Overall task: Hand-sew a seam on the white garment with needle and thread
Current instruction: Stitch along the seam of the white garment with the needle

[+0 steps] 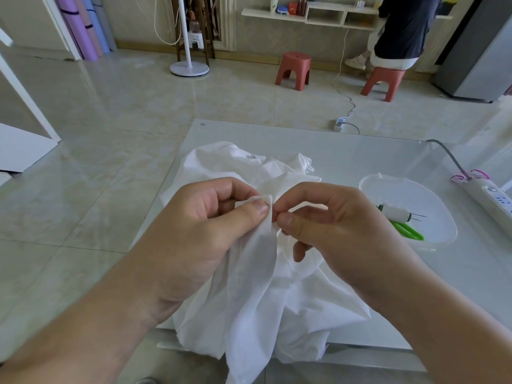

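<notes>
Both forearms reach in from 6 o'clock; my left hand (205, 231) pinches a fold of the white garment (263, 286) raised over the table (360, 156), my right hand (327, 225) pinches the needle (270, 207) at its 3 o'clock. I should keep the fold taut and stitches short.

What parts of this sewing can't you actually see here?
Head view only:
- Needle: just a thin dark sliver between the hands; its point is buried in the white garment.
- Thread: too fine to trace.
- Right hand fingertips: curled inward, hidden.
- Seam: lost in folds.
</notes>
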A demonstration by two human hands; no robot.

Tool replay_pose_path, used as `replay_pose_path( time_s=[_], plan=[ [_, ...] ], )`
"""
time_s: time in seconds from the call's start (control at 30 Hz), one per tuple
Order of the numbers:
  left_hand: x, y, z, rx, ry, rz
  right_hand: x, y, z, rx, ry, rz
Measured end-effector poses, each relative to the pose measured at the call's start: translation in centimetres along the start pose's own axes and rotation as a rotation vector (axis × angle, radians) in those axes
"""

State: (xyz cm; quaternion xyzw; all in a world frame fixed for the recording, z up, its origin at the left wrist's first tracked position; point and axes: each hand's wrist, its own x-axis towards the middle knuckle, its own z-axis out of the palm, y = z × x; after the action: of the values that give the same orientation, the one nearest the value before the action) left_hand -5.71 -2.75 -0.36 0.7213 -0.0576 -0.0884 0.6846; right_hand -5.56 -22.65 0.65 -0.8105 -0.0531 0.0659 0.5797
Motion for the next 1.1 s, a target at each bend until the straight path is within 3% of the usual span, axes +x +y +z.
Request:
replay_pose_path(
  time_s=[0.17, 0.37, 0.63, 0.83, 1.1],
  plan=[
    [-0.1, -0.2, 0.4, 0.103, 0.0, 0.015, -0.3, -0.3, 0.7, -0.105, 0.123, -0.097],
    [0.0, 0.1, 0.3, 0.067, 0.036, 0.039, -0.1, 0.1, 0.5, 0.018, 0.05, -0.102],
    [0.0, -0.2, 0.6, 0.09, 0.001, -0.025, 0.0, 0.5, 1.0, 0.147, 0.115, -0.097],
    [0.1, -0.5, 0.7, 0.1, -0.003, -0.038, -0.1, 0.5, 0.8, 0.012, 0.118, -0.169],
    [0.1, -0.6, 0.6, 0.113, -0.041, -0.043, 0.1, 0.9, 1.3, 0.014, 0.116, -0.317]
  ],
)
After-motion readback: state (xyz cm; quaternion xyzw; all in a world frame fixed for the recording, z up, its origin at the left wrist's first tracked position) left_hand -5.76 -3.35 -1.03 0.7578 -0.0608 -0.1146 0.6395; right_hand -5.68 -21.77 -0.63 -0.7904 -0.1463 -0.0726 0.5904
